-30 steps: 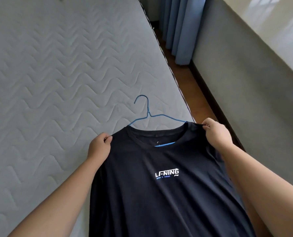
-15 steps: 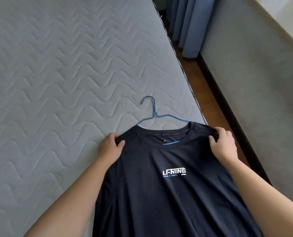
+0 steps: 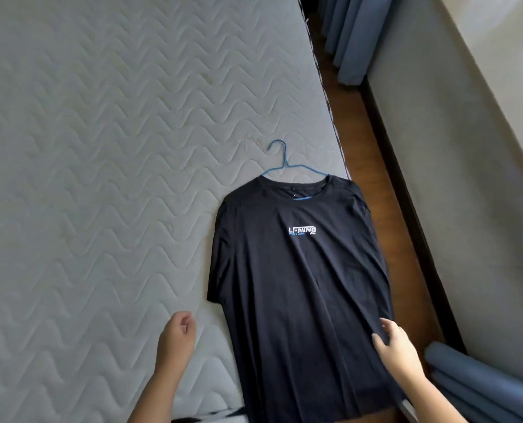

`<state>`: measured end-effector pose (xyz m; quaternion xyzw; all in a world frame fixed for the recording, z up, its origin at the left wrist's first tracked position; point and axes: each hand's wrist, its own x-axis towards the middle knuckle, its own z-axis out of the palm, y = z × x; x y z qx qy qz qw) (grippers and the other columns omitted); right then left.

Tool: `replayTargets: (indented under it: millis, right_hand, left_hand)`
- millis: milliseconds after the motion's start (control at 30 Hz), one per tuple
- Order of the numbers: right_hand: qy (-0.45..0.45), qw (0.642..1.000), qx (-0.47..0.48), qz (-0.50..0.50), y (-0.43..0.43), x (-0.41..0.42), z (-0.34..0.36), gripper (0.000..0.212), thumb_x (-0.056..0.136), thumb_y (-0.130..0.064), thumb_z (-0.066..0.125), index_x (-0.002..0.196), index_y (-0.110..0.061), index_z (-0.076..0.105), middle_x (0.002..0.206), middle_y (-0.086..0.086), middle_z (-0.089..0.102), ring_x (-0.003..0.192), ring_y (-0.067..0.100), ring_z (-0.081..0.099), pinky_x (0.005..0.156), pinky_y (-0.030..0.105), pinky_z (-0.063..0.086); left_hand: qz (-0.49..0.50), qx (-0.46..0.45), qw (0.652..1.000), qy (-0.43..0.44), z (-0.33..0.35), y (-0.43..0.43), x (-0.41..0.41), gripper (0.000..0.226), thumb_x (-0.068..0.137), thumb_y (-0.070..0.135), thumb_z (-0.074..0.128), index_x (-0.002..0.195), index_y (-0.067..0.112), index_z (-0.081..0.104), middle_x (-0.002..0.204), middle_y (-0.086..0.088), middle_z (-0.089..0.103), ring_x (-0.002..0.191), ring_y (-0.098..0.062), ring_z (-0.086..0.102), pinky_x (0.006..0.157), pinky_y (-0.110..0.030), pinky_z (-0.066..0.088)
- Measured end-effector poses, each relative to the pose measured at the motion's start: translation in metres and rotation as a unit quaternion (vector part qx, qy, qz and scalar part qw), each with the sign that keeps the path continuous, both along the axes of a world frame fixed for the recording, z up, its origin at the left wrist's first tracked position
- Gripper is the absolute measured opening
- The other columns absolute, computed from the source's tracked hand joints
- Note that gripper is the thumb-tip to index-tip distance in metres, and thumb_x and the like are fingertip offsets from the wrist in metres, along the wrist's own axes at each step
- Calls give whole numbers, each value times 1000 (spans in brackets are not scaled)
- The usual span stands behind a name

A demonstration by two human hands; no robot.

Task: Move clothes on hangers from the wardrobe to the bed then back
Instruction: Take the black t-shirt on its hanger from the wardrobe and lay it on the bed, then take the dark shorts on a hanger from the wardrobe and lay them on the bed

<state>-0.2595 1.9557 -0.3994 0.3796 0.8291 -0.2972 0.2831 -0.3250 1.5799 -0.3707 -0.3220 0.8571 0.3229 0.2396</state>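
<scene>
Left fingers [image 3: 184, 320]: loosely curled, holding nothing.
Left hand [image 3: 176, 337]: over the bed, just left of the T-shirt's lower half, apart from it.
Right fingers [image 3: 389, 326]: slightly spread on the T-shirt's right edge, thumb on the cloth; pinching or only touching cannot be told.
Right hand [image 3: 399, 349]: at the T-shirt's lower right side.
T-shirt [image 3: 299, 285]: dark navy, white chest lettering; laid front up along the bed's right edge, collar away from the person, right side reaching over the edge.
Hanger [image 3: 284, 166]: blue wire, inside the collar; hook lying on the mattress.
Bed [image 3: 101, 178]: grey mattress, wave quilting.
Floor [image 3: 360, 148]: brown wood strip between bed and wall.
Curtain [image 3: 342, 35]: blue, at the strip's far end.
</scene>
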Motion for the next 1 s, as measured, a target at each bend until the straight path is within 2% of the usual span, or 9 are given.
replayTargets:
  millis: [100, 200, 267, 367, 433, 567, 667, 767, 1000]
  right_hand:
    - [-7, 1000, -26, -14, -14, 38, 20, 43, 85, -12, 60, 126, -4, 51, 124, 20, 58, 110, 33, 58, 95, 37, 41]
    - [-41, 997, -61, 7, -29, 60, 40, 43, 88, -16, 56, 129, -6, 48, 129, 18, 55, 116, 30, 55, 97, 35, 40]
    - [-68, 994, -75, 38, -39, 67, 53, 43, 89, -19, 53, 130, -7, 47, 132, 16, 54, 120, 29, 52, 97, 33, 38]
    - [-90, 988, -85, 92, -54, 70, 69, 41, 91, -23, 50, 130, -9, 46, 132, 12, 54, 119, 28, 52, 89, 29, 40]
    - [-94, 984, -82, 125, -60, 71, 75, 39, 91, -23, 50, 128, -9, 48, 129, 11, 56, 118, 27, 53, 88, 29, 40]
    - [-88, 979, -55, 178, -69, 79, 86, 38, 91, -21, 52, 125, -6, 51, 130, 13, 56, 121, 28, 51, 96, 30, 38]
    - [-87, 973, -23, 213, -79, 86, 95, 37, 91, -19, 52, 125, -4, 52, 130, 15, 56, 121, 30, 50, 96, 31, 38]
    - [-71, 966, 4, 249, -108, 91, 101, 36, 90, -18, 52, 122, -1, 55, 126, 18, 58, 118, 32, 52, 92, 31, 39]
    - [-45, 930, -5, 365, -286, 140, 106, 31, 88, -16, 53, 115, -1, 59, 118, 17, 62, 108, 31, 56, 86, 32, 39]
  left_hand:
    - [34, 2, 999, -28, 20, -13, 55, 24, 91, 12, 47, 111, 3, 57, 113, -18, 62, 104, -33, 56, 81, -33, 39]
    - [74, 28, 995, -55, 42, -19, 97, 23, 90, 13, 48, 110, 6, 57, 112, -18, 62, 102, -33, 56, 83, -36, 43]
    - [60, 48, 995, -65, 56, -20, 124, 18, 91, 15, 47, 106, 10, 57, 110, -15, 63, 100, -30, 57, 87, -37, 44]
    - [-8, 32, 997, -73, 73, -22, 158, 19, 93, 19, 45, 105, 12, 57, 106, -8, 60, 102, -26, 56, 78, -28, 39]
    - [-8, 25, 998, -64, 80, -29, 178, 20, 93, 17, 45, 107, 10, 58, 105, -7, 58, 102, -24, 55, 76, -26, 36]
    - [64, 45, 996, -40, 84, -56, 219, 15, 92, 16, 46, 103, 13, 57, 103, -7, 60, 92, -20, 53, 74, -27, 39]
    - [124, 56, 990, -40, 80, -86, 254, 19, 92, 18, 45, 105, 13, 58, 102, -7, 60, 94, -23, 57, 76, -30, 44]
    - [180, 75, 980, -36, 76, -123, 301, 14, 91, 18, 44, 94, 18, 57, 101, -9, 63, 93, -25, 60, 76, -31, 46]
    - [306, 91, 947, -40, 71, -232, 464, 15, 91, 15, 44, 83, 20, 57, 100, -11, 66, 90, -26, 62, 72, -30, 44]
